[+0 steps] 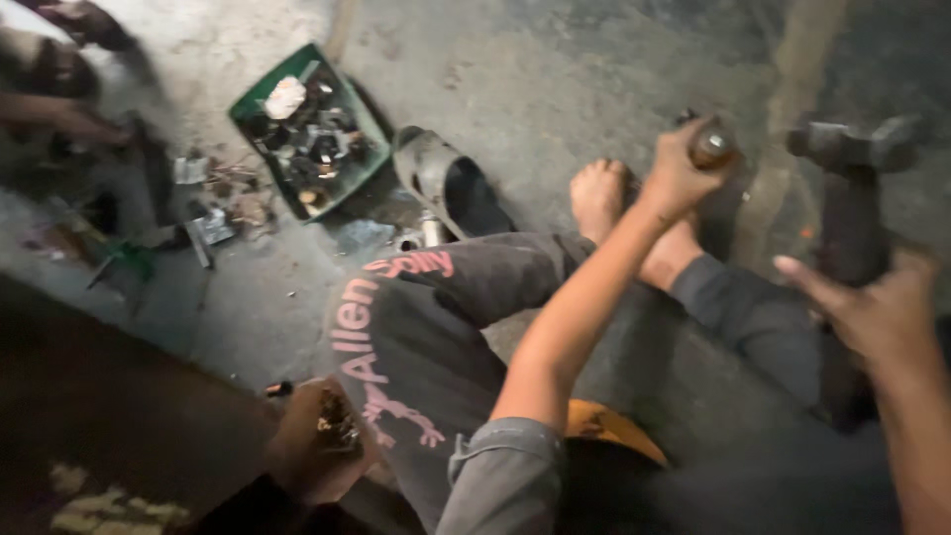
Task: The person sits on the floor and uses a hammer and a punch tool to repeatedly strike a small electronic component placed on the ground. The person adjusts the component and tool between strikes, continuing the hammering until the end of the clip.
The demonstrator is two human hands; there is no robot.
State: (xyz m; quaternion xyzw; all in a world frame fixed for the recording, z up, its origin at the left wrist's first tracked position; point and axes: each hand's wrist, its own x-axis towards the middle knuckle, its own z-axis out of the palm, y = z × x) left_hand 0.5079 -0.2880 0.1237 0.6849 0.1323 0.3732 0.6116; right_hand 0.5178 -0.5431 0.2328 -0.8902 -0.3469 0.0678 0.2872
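Seen from the head camera, the left hand (679, 178) kept a closed grip on a small brown, rounded metal piece (711, 147), blurred, just above the concrete floor (555, 79) beside a bare foot (599, 196). The right hand (877, 312), forefinger out, gripped the dark handle of a hammer (850, 188), its head to the right of the piece. A green tray (260, 91) of parts lay well apart.

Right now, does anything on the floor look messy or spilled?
Yes. Small metal scraps lie scattered on the concrete floor beside the green tray of dark parts, not in it. A grey cylindrical part lies tipped on its side close by. The picture is blurred, so I cannot tell what the pieces are.
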